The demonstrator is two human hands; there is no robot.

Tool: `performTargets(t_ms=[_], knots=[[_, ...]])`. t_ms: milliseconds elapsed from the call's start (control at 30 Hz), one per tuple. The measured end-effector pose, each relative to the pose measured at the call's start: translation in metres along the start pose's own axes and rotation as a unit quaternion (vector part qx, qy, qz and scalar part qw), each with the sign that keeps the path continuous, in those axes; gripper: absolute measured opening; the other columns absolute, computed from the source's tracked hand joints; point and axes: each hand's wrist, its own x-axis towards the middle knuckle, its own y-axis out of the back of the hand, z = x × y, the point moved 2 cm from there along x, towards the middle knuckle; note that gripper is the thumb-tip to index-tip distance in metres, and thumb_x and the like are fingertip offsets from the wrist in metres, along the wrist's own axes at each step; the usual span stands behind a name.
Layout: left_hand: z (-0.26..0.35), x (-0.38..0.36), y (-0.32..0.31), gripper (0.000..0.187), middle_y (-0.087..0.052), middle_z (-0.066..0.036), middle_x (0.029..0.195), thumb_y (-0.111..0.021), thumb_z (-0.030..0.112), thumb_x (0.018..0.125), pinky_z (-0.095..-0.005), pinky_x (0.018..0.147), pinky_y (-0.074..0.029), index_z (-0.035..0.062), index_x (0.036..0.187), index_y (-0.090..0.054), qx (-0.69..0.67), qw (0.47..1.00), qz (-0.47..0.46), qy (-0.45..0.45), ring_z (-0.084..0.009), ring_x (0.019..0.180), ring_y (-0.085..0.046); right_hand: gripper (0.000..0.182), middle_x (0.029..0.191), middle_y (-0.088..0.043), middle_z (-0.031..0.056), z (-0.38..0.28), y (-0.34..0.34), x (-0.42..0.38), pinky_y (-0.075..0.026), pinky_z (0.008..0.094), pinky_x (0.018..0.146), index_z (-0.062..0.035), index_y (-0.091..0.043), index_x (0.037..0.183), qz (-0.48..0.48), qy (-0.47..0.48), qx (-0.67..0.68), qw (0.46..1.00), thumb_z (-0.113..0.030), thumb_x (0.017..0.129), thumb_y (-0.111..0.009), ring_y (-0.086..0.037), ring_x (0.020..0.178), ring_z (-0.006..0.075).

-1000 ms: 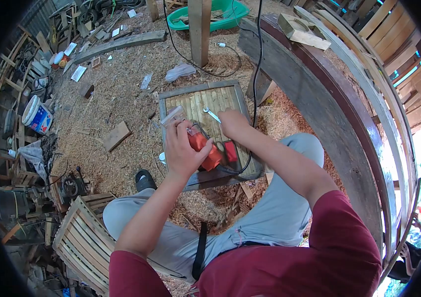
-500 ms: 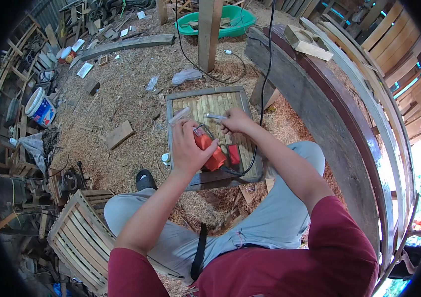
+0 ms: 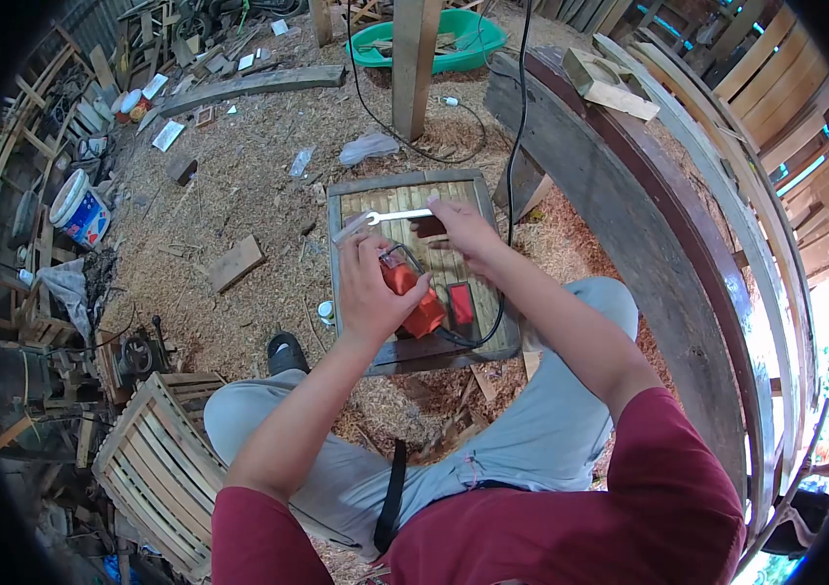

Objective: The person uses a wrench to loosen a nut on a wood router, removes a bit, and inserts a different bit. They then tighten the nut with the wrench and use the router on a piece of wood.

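Note:
My left hand [image 3: 373, 292] is wrapped round an orange corded power tool [image 3: 421, 310], which lies on a low slatted wooden table [image 3: 405, 184]. Its working end is partly hidden under my fingers. In my right hand [image 3: 463, 232], held between thumb and fingers, is a silver open-end wrench [image 3: 401, 215]. The wrench points left, its jaw close to a clear plastic piece [image 3: 352, 229] beyond my left fingertips. A flat red and black object [image 3: 460, 303] lies right of the tool, and the tool's black cord curves round it.
A dark plank [image 3: 619, 214] and other long boards run along the right side. Behind the table stand a wooden post [image 3: 412, 88] and a green basin [image 3: 478, 60]. Wood shavings cover the ground. A small white-lidded container [image 3: 326, 310] sits by the table's left edge.
My right hand has turned the wrench so that its length now shows, with the jaw swung left towards the clear plastic piece. My left hand stays on the power tool.

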Motion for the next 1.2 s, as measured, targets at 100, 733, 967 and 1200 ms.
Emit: performTargets(t_ms=[100,733,967,1200], knots=[[0.0,0.001,0.0,0.068,-0.053,-0.018,0.119,-0.094,0.033,0.069,-0.0502,0.096,-0.048,0.0065,0.117,-0.054,-0.004,1.0,0.008,-0.003,-0.0406,0.113,-0.056,0.04,0.111,-0.074,0.0112,-0.003,-0.008,-0.009,-0.058,0.0392,0.088,-0.0037,-0.066,0.119,-0.027,-0.086,0.092,0.992,-0.041,0.11,-0.055,-0.07,0.101,0.0204],[-0.009,0.002,0.007,0.071,-0.073,-0.01,0.111,-0.085,0.04,0.082,-0.047,0.096,-0.043,0.0041,0.138,-0.06,0.019,1.0,0.003,0.008,-0.032,0.106,-0.061,0.043,0.119,-0.074,0.0148,0.001,-0.016,-0.007,-0.057,0.0389,0.097,0.0006,-0.066,0.123,-0.097,-0.058,0.083,0.99,-0.04,0.11,-0.058,-0.071,0.11,0.0229],[-0.034,0.002,0.007,0.046,-0.075,-0.013,0.111,-0.072,0.03,0.095,-0.0466,0.098,-0.046,0.0061,0.135,-0.07,-0.044,0.997,0.011,0.068,-0.0324,0.106,-0.064,0.046,0.121,-0.075,0.0169,-0.004,-0.022,-0.014,-0.057,0.0364,0.099,0.0035,-0.065,0.125,-0.138,-0.073,0.091,0.984,-0.039,0.11,-0.058,-0.072,0.11,0.0234],[-0.059,0.002,-0.008,0.039,-0.076,-0.011,0.115,-0.069,0.021,0.103,-0.0353,0.092,-0.054,0.0022,0.136,-0.069,-0.321,0.918,0.023,0.231,-0.0203,0.105,-0.069,0.05,0.119,-0.076,0.0157,0.0,-0.032,-0.015,-0.057,0.0349,0.099,0.0038,-0.067,0.124,-0.137,-0.075,0.049,0.987,-0.043,0.109,-0.058,-0.073,0.108,0.0218]])
